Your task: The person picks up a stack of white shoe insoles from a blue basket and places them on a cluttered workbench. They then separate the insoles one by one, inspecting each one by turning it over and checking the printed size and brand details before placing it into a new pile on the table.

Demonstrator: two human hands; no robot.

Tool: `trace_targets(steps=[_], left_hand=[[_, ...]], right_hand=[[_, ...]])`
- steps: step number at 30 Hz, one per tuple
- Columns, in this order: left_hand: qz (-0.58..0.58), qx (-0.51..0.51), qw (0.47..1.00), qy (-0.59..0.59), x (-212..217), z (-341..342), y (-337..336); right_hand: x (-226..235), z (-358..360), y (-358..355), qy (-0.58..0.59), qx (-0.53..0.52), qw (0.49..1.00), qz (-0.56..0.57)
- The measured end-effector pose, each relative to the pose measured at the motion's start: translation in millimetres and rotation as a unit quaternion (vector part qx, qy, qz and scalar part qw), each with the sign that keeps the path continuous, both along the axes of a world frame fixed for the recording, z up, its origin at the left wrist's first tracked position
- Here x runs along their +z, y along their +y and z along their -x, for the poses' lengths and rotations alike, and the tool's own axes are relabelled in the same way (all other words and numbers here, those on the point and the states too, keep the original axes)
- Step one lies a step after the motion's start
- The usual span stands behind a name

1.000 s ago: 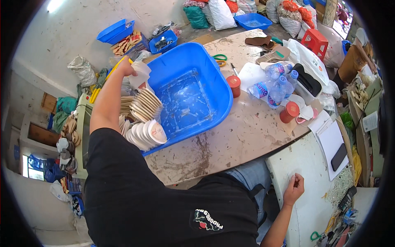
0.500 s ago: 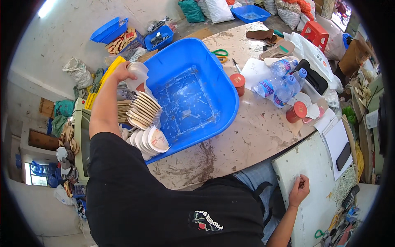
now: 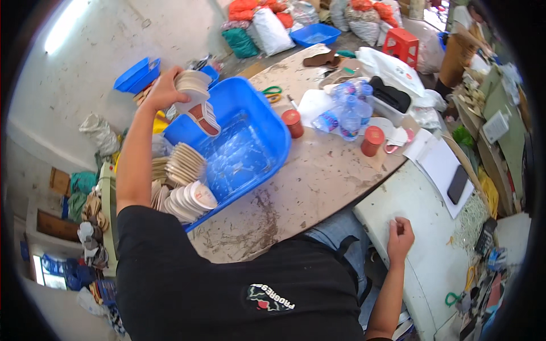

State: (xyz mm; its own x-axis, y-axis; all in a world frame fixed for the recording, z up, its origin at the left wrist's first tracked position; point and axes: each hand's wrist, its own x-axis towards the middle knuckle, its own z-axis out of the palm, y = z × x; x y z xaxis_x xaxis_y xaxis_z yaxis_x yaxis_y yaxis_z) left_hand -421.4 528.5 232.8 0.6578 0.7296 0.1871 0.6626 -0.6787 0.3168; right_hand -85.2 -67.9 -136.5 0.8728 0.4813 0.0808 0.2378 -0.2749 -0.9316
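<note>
My left hand (image 3: pixel 163 92) is closed around a bundle of pale insoles (image 3: pixel 193 83), their rounded ends stacked together. A reddish-brown patch with white edging shows on the bundle's lower part. The bundle is raised over the left rim of a large blue tub (image 3: pixel 272 120). Against the tub's near left side stand two more rows of insoles, one cream (image 3: pixel 186 163) and one whiter with rounded ends (image 3: pixel 200 196). My right hand (image 3: pixel 400 243) is over the pale work surface (image 3: pixel 421 267) at the right, its fingers curled; what they hold, if anything, is hidden.
On the stained table (image 3: pixel 296 187) are two red cans (image 3: pixel 372 141), water bottles (image 3: pixel 350 111), green-handled scissors (image 3: pixel 272 92) and a brown shoe part (image 3: pixel 321 58). A dark phone (image 3: pixel 457 184) lies on papers at the right. A red stool (image 3: pixel 401 46) and another person (image 3: pixel 463 48) are farther back.
My left hand has lifted the insoles up from the tub's left side, and the reddish-brown part now shows more. My right hand stays curled over the pale surface. The whole view has shifted.
</note>
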Motion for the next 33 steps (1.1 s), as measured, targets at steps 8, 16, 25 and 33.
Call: trace_targets(steps=[8, 16, 25, 33], left_hand=[[0.07, -0.469, 0.881, 0.017, 48, -236, -220], [0.401, -0.646, 0.65, -0.025, -109, -407, -460], [0.857, -0.264, 0.429, 0.107, -301, -326, -563], [0.871, -0.276, 0.4, 0.067, -289, -341, -577]], right_hand=[[119, 32, 50, -0.149, 0.138, 0.969, -0.14], [89, 52, -99, 0.001, -0.062, 0.971, -0.232], [48, 93, -128, -0.016, -0.281, 0.947, -0.152], [72, 69, -137, -0.112, -0.226, 0.962, -0.102]])
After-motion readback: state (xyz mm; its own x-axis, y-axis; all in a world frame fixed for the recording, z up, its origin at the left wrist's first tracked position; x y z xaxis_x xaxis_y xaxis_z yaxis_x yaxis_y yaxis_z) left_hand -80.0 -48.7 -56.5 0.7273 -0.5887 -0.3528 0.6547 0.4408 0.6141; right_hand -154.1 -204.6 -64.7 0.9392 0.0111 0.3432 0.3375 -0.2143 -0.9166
